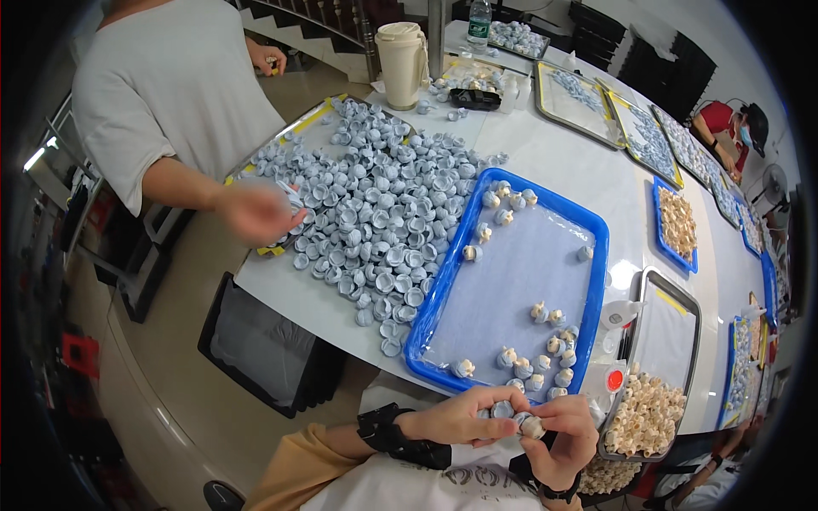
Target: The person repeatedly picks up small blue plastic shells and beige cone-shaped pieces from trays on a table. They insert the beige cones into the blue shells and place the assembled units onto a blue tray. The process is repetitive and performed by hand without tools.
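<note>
My left hand (473,416) is closed around small light-blue cup-shaped shells (503,410), just in front of the near edge of a blue tray (607,255). My right hand (566,439) pinches a small cream-coloured piece (532,427) between thumb and fingers, against a blue shell at the left fingertips. Whether the two parts are joined cannot be made out. Inside the tray, several cream pieces with blue shells (522,368) lie mostly at the near right and far left. A large heap of loose blue shells (383,213) spreads over the table left of the tray.
Across the table, a person's hand (260,213) is over the heap's left side. A metal tray (673,298) with cream pieces (645,413) sits at right, beside white bottles (620,313). A cream tumbler (400,66) and more trays (579,102) stand farther back. Black crates (264,349) are below left.
</note>
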Available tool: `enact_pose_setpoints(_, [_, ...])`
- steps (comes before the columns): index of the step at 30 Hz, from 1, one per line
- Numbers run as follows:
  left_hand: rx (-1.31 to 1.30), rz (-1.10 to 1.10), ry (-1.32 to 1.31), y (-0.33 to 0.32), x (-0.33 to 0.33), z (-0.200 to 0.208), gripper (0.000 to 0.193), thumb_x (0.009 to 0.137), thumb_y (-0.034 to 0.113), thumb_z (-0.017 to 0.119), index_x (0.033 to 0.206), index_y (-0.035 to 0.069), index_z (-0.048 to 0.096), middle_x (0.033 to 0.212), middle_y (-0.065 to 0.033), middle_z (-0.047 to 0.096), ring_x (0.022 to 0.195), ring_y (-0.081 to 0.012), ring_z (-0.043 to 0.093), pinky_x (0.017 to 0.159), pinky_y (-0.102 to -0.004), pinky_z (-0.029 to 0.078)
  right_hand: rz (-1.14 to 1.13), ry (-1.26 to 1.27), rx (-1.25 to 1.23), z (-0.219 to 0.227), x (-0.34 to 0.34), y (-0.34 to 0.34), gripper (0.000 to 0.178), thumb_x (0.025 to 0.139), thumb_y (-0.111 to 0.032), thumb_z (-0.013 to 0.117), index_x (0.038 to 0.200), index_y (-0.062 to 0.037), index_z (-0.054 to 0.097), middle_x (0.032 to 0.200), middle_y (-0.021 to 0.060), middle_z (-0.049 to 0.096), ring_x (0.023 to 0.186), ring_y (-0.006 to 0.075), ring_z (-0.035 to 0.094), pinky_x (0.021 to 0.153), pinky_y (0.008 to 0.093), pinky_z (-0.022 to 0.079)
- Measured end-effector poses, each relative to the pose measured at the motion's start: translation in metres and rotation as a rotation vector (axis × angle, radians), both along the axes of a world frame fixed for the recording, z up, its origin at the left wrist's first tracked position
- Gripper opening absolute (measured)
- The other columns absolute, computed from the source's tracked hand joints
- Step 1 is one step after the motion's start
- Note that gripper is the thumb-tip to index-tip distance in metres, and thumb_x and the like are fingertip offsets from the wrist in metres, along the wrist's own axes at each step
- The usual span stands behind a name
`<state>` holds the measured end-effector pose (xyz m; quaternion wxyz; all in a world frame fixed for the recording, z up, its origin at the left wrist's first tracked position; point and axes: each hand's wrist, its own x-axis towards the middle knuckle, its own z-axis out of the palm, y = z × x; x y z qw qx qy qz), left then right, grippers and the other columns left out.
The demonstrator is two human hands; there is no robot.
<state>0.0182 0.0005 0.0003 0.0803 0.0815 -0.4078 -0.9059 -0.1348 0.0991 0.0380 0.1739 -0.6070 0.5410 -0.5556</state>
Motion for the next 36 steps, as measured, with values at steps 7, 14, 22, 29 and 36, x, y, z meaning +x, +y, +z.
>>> enact_pose_setpoints(7, [-0.034,0.038,0.031,0.001,0.005,0.000,0.044,0.088,0.039,0.059,0.113,0.003,0.051,0.080,0.0013,0.050,0.060,-0.0033,0.045,0.052,-0.0191,0.036,0.021,0.050,0.037,0.003,0.000,0.000,0.032,0.068,-0.013,0.076,0.093,-0.0017,0.060,0.084,0.0134,0.062,0.076,0.0220,0.056,0.068,0.0321,0.042])
enact_pose_setpoints(14, [-0.151,0.113,0.015,0.004,0.006,-0.001,0.038,0.090,0.034,0.057,0.110,0.002,0.052,0.084,0.0013,0.052,0.065,-0.0032,0.046,0.056,-0.0192,0.037,-0.002,0.160,0.012,0.007,-0.001,-0.002,0.029,0.065,-0.014,0.076,0.089,-0.0038,0.063,0.083,0.0113,0.059,0.073,0.0215,0.055,0.064,0.0308,0.042])
enact_pose_setpoints(22, [-0.326,0.187,0.040,0.001,0.008,0.002,0.034,0.089,0.028,0.060,0.107,0.000,0.054,0.100,-0.0053,0.057,0.097,-0.0114,0.049,0.087,-0.0274,0.038,-0.005,0.207,0.000,0.010,0.002,0.000,0.030,0.061,-0.005,0.071,0.090,-0.0037,0.064,0.079,0.0097,0.059,0.070,0.0210,0.055,0.062,0.0301,0.042])
enact_pose_setpoints(29, [-0.363,0.251,0.043,0.000,0.010,0.006,0.037,0.086,0.026,0.063,0.110,-0.001,0.055,0.102,-0.0056,0.058,0.097,-0.0110,0.051,0.086,-0.0263,0.039,-0.015,0.249,-0.039,0.010,0.006,-0.002,0.033,0.057,0.002,0.069,0.090,-0.0033,0.063,0.079,0.0104,0.060,0.069,0.0220,0.056,0.061,0.0306,0.042])
enact_pose_setpoints(36, [-0.342,0.286,0.054,0.000,0.011,0.007,0.037,0.084,0.023,0.066,0.111,0.000,0.055,0.104,-0.0061,0.059,0.099,-0.0108,0.052,0.087,-0.0264,0.040,-0.033,0.302,-0.049,0.008,0.008,-0.004,0.036,0.055,0.004,0.070,0.089,-0.0049,0.063,0.084,0.0108,0.060,0.071,0.0227,0.055,0.061,0.0316,0.042])
